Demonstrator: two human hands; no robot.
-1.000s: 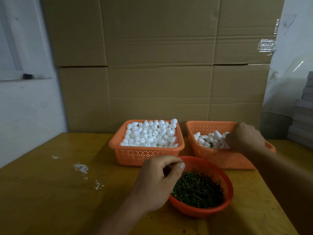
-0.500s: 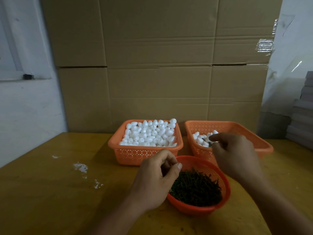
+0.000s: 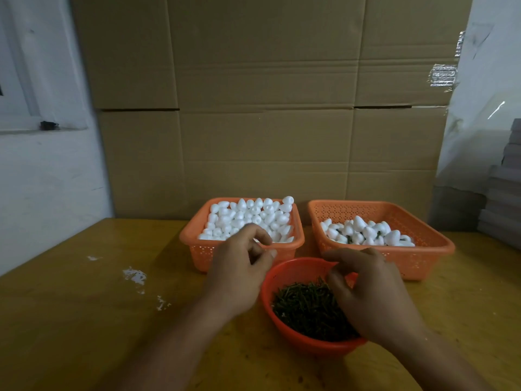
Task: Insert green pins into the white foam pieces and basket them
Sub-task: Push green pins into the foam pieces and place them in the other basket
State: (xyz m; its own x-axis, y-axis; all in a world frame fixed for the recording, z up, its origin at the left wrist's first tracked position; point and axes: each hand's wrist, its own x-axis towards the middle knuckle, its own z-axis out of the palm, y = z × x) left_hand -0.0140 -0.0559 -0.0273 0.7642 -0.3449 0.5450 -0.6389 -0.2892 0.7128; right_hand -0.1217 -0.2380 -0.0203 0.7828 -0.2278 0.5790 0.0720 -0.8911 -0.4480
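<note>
A round red bowl (image 3: 284,328) of green pins (image 3: 304,309) stands at the near middle of the table. Behind it to the left, an orange basket (image 3: 197,255) is heaped with plain white foam pieces (image 3: 248,215). The orange basket (image 3: 423,258) to the right holds a smaller pile of foam pieces (image 3: 363,230) with green showing between them. My left hand (image 3: 239,275) hovers at the left basket's front rim, fingers loosely curled, nothing visible in them. My right hand (image 3: 366,289) is over the bowl, fingertips down among the pins; any pin it pinches is hidden.
The wooden table (image 3: 84,320) has white flecks (image 3: 135,275) on its left part. Large cardboard boxes (image 3: 267,108) stand right behind the baskets. A white wall is on the left, and stacked grey sheets (image 3: 504,198) on the far right.
My right hand left the right basket and came back down over the pin bowl. My left hand rose from the bowl's rim towards the front of the left basket.
</note>
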